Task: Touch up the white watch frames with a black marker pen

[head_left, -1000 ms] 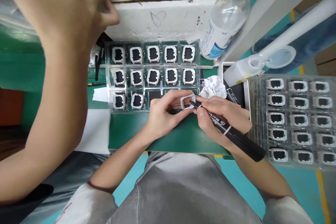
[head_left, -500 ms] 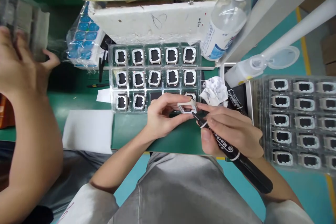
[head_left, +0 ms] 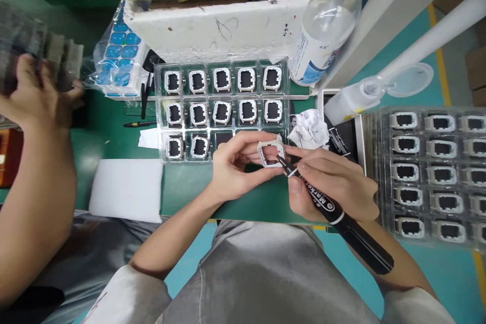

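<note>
Turned more face-on than before, 1 white frame (head_left: 261,154) is clamped in the fingers of the left hand (head_left: 232,167), by the clear tray (head_left: 194,162); the right hand's (head_left: 337,182) fingers grip a black marker (head_left: 364,243), tip at the frame.

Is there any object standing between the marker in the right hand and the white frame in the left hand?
Nothing visible: the black marker in the right hand has its tip at the white frame. The crumpled paper lies beyond them.
</note>
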Motion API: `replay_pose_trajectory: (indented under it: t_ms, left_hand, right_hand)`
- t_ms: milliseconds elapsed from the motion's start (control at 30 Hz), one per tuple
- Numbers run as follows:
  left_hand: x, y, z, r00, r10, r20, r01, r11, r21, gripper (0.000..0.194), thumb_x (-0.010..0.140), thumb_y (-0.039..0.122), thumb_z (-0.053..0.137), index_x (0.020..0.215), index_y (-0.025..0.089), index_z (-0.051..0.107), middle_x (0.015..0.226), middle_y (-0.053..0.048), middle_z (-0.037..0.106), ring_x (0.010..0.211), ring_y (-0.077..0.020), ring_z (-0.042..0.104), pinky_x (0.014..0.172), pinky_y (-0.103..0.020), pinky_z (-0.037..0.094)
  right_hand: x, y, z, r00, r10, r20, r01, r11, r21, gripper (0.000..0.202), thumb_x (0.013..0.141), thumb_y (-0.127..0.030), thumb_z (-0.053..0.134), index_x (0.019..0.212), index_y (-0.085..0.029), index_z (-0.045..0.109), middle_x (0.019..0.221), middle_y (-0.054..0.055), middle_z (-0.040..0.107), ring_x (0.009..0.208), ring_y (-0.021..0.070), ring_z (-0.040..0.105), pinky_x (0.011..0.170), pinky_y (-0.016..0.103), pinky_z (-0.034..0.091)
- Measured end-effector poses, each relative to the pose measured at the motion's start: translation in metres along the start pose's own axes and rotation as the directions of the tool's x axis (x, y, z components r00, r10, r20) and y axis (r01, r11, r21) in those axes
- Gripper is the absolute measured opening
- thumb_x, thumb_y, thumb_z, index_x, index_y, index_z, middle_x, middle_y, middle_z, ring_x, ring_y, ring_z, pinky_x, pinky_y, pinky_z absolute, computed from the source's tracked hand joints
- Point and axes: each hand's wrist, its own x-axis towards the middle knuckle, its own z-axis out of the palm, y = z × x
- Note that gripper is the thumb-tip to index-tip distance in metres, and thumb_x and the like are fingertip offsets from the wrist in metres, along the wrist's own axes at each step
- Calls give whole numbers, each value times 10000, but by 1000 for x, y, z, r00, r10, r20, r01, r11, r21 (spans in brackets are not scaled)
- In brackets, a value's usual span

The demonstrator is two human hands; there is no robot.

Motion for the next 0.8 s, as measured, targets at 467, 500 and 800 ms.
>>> replay_pose_trajectory:
  t_ms: [467, 500, 800]
  left_hand:
    - [-4, 3, -1, 1000, 30, 2, -29, 949, 314, 504, 858, 277, 993, 1322, 206, 807, 909, -7, 875, 669, -145, 810, 699, -226, 740]
    - [-4, 3, -1, 1000, 24, 8, -25, 945, 328, 497, 865, 270, 984, 1324, 208, 803, 915, -6, 875, 661, -137, 801, 697, -223, 735]
    - [-2, 23, -50, 985, -3, 173, -112, 751, 651, 520, 976, 433, 931, 1427, 235, 766, 1097, -64, 795, 900, -184, 754, 803, -308, 638]
  right_hand:
    - [14, -11, -1, 992, -2, -129, 11, 998, 68, 184, 963, -77, 750, 1007, -255, 737, 939, -8, 821, 830, 196, 836, 751, 316, 743]
    - [13, -11, -1, 993, 24, -117, -17, 998, 62, 162, 975, -98, 753, 1012, -255, 741, 954, -3, 825, 824, 203, 834, 735, 325, 738]
    - [12, 13, 13, 955, -154, -255, 164, 986, 16, 210, 969, -129, 793, 1150, -232, 775, 910, 11, 812, 689, 165, 771, 579, 275, 632]
